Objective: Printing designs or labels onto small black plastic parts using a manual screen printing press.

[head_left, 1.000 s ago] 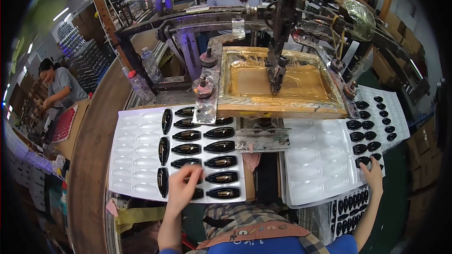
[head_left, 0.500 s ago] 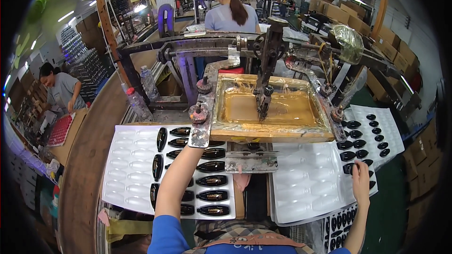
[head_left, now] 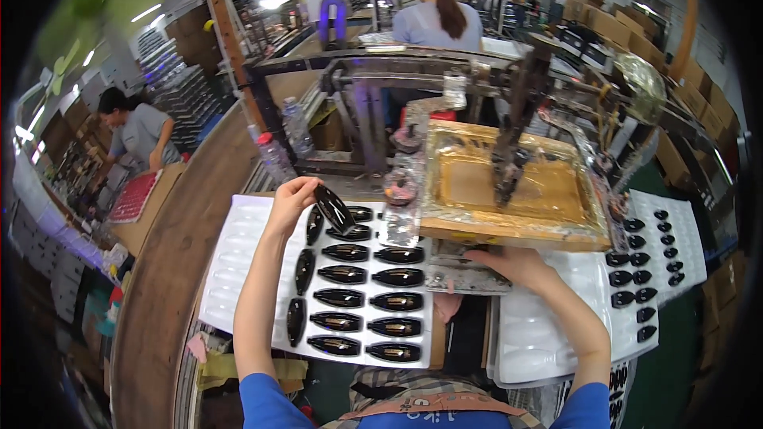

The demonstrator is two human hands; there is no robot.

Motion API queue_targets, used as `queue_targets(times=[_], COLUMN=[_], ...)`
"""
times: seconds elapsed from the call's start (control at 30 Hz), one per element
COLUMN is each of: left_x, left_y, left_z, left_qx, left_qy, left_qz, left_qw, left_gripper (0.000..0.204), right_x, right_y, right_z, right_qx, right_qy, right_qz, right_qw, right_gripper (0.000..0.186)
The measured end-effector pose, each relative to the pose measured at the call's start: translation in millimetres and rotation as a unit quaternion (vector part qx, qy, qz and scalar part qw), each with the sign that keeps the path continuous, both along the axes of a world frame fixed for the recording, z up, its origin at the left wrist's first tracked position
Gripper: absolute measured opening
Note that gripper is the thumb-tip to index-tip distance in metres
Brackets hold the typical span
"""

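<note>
My left hand (head_left: 296,195) pinches one end of a glossy black tapered oval piece (head_left: 334,208), tilted above the left white tray (head_left: 230,270). Rows of similar black pieces, some with gold print, lie in that tray. Under the front edge of a wooden-framed screen (head_left: 509,226), my right hand (head_left: 520,266) reaches in over a metal fixture (head_left: 467,280). Its fingers are bent inward and partly hidden, so what they hold cannot be made out. Golden-brown ink (head_left: 469,179) covers the screen mesh, and a dark squeegee arm (head_left: 509,167) stands over it.
Right of the fixture, a white moulded tray (head_left: 540,334) carries black pieces (head_left: 622,277) along its right side. Metal arms and clamp knobs (head_left: 400,188) flank the screen. A red-capped bottle (head_left: 274,157) stands at left, beside a curved wooden bench (head_left: 183,214). Two people work farther off.
My left hand has come out from under the screen frame, now with a black piece, over the left tray. My right hand has moved from the right tray to the fixture. The view has shifted.
</note>
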State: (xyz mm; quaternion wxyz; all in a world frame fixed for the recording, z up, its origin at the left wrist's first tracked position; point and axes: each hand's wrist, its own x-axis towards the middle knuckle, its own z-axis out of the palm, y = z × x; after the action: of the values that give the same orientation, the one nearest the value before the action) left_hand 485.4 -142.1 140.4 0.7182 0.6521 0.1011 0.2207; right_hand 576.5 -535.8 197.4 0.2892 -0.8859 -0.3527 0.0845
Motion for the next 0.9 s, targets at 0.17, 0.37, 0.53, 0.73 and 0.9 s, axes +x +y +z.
queue_targets(times=[0.17,0.37,0.53,0.73,0.9], left_x=[-45.0,-52.1,-20.4,-14.9,-17.3], left_y=[83.1,137.0,167.5,170.0,135.7], left_z=[-36.1,-80.7,-125.0,-147.0,-112.2], left_qx=[0.007,0.086,0.102,0.287,0.437], left_qy=[0.071,0.17,0.181,0.331,0.293], left_qz=[0.13,0.352,0.369,0.358,0.418], left_qw=[0.989,0.917,0.906,0.825,0.741], left_gripper=[0.024,0.033,0.032,0.032,0.023], right_x=[-9.6,-16.4,-15.7,-20.4,-17.9], right_y=[-4.1,-71.4,-182.6,-281.2,-315.8], right_z=[0.3,-3.9,-24.0,-47.5,-67.7], right_qx=[0.038,0.023,-0.04,-0.299,-0.232], right_qy=[0.023,-0.07,-0.268,-0.091,-0.164], right_qz=[0.034,-0.051,-0.256,-0.45,-0.414], right_qw=[0.998,0.996,0.928,0.836,0.865], right_gripper=[0.064,0.059,0.054,0.067,0.068])
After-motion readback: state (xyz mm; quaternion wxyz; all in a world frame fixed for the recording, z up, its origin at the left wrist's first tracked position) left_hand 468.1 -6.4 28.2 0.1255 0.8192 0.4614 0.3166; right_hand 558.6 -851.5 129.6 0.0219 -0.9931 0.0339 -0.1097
